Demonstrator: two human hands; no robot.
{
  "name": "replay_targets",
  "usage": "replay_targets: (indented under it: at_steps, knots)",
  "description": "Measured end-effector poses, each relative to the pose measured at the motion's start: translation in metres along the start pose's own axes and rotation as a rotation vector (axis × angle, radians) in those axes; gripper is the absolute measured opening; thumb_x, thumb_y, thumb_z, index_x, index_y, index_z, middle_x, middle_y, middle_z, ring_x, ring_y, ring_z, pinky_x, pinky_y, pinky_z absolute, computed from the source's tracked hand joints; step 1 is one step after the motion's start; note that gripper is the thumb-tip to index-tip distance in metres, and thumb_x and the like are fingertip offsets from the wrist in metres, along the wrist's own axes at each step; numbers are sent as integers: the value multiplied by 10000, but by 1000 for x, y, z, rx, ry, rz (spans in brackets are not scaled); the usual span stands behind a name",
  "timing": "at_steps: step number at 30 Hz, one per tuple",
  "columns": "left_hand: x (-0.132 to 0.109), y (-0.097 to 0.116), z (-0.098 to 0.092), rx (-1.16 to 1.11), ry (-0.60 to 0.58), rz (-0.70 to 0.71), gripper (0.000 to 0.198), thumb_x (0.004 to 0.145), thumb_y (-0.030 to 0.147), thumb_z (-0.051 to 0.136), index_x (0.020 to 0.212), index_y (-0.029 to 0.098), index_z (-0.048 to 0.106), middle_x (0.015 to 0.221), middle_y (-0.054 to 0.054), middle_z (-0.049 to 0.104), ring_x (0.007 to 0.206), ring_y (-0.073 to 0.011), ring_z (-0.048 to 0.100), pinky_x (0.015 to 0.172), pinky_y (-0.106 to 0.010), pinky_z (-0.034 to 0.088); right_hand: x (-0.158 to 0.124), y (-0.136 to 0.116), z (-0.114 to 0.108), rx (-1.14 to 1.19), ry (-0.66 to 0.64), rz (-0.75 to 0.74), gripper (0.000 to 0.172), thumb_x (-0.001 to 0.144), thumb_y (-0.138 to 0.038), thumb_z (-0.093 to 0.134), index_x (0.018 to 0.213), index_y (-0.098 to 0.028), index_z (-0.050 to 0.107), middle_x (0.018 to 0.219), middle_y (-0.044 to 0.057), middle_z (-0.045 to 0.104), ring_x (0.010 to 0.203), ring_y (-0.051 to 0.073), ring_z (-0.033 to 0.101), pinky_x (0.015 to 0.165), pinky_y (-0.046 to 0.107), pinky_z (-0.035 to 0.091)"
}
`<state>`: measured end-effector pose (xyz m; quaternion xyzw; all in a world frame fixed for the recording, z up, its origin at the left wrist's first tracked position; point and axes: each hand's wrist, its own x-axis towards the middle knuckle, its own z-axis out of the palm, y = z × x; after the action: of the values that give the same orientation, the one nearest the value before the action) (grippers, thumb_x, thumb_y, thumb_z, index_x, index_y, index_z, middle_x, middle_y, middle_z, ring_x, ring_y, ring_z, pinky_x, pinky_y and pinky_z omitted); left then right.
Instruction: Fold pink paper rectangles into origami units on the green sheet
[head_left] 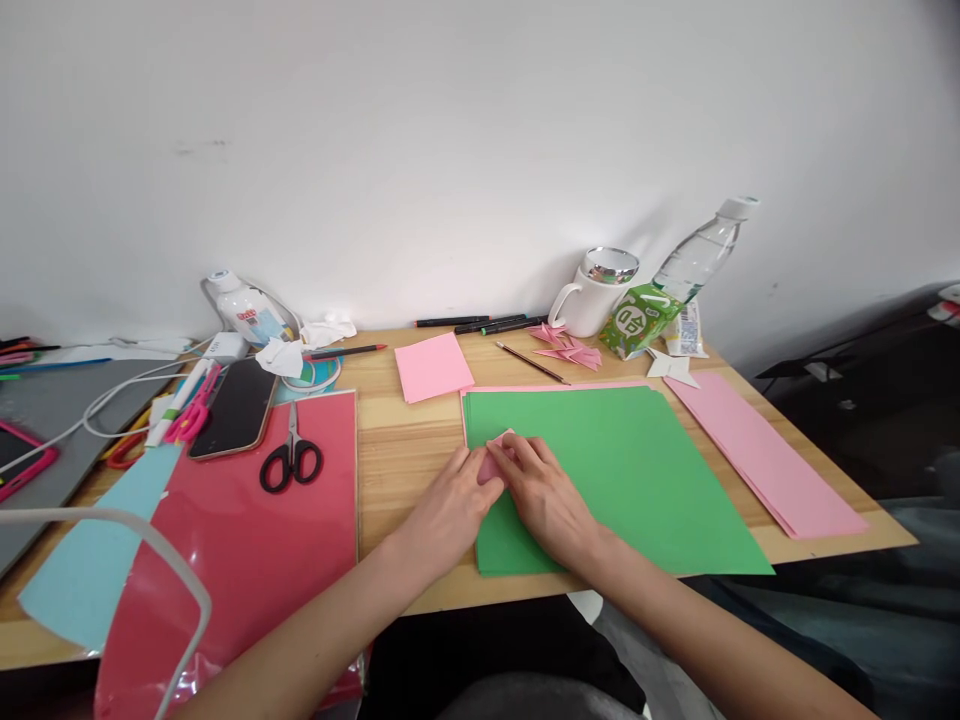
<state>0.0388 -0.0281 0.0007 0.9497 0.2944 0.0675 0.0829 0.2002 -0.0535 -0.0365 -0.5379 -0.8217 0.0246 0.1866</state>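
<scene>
L side of table (pixel 405 490): blk rectangular phone (pixel 234 410), then blk-handled metal scissors (pixel 292 440) on lg red sheet (pixel 315 540) in clear plastic. Next, sq pink paper (pixel 433 367) toward the back. Mid: L hand (pixel 454 505), fingers pinching sm folded pink paper piece (pixel 489 468) held btwn both hands, nr L edge of lg green paper sheets (pixel 630 470); R hand (pixel 551 500), fingers gripping same piece. R end: long pink paper strips (pixel 772 455), nr green sheets.

On your left are a phone (pixel 234 408), tissues (pixel 281 357) and a white bottle (pixel 253 314); on your right, a mug (pixel 592 305) stands beside a carton (pixel 640 320), a water bottle (pixel 697 258) behind it.
</scene>
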Motion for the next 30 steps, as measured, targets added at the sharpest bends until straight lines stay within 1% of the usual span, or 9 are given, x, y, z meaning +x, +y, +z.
replay_targets:
  at_steps: [4,7,12,15,18,23,26,28,30]
  knots:
    - [0,0,0,0,-6,0,262,924,122,335,936,171,592,1083,-107,601,1025,-236,507,904,-393,411,2,1,-2,-28,-49,-13,353,906,-100,387,1238,-134,504,1152,158,526,941,261,499,815,420,503]
    - [-1,0,-1,1,-19,6,257,919,110,337,956,171,584,1109,-109,597,1042,-236,511,911,-393,410,4,2,-5,-16,-57,-36,330,914,-103,385,1214,-132,520,1109,152,543,927,253,507,811,412,509]
    - [-2,0,3,17,-12,5,299,904,76,331,1084,179,546,1219,-117,556,1099,-238,507,924,-401,409,6,5,-6,37,28,-16,271,929,-143,405,1139,-162,575,1033,125,548,909,238,511,792,385,519]
    - [-3,1,7,7,12,10,379,885,49,338,1216,169,479,1287,-134,518,1167,-243,476,966,-406,382,5,7,-2,52,67,-11,286,924,-130,408,1145,-150,588,1036,133,537,915,233,501,795,371,517]
    - [-4,2,9,32,11,17,430,871,58,366,1283,155,438,1292,-142,522,1181,-244,471,985,-401,371,3,11,2,41,80,-2,315,905,-96,419,1158,-157,597,1022,127,532,888,224,495,782,361,514]
    - [-4,2,10,225,-86,18,440,849,83,400,1283,80,466,1291,-192,528,1200,-261,467,987,-382,372,2,24,4,-8,146,67,331,903,-111,426,1135,-213,638,981,109,516,863,220,507,745,354,511]
    - [-3,2,11,273,-93,29,420,859,96,393,1268,80,485,1307,-189,522,1230,-248,446,1013,-371,345,2,31,2,-65,123,78,366,892,-102,423,1144,-246,646,959,102,526,846,220,525,742,356,510]
    - [-4,2,12,273,-83,33,420,854,98,407,1264,74,489,1263,-189,551,1218,-251,453,999,-367,355,3,38,1,-127,114,120,380,863,-94,436,1161,-213,638,964,114,536,834,227,543,719,350,513]
    - [-5,2,13,272,-63,41,427,842,102,437,1263,53,488,1230,-201,560,1186,-262,471,970,-360,374,4,50,-1,-189,131,209,399,819,-81,443,1162,-153,633,977,133,546,808,232,563,679,340,513]
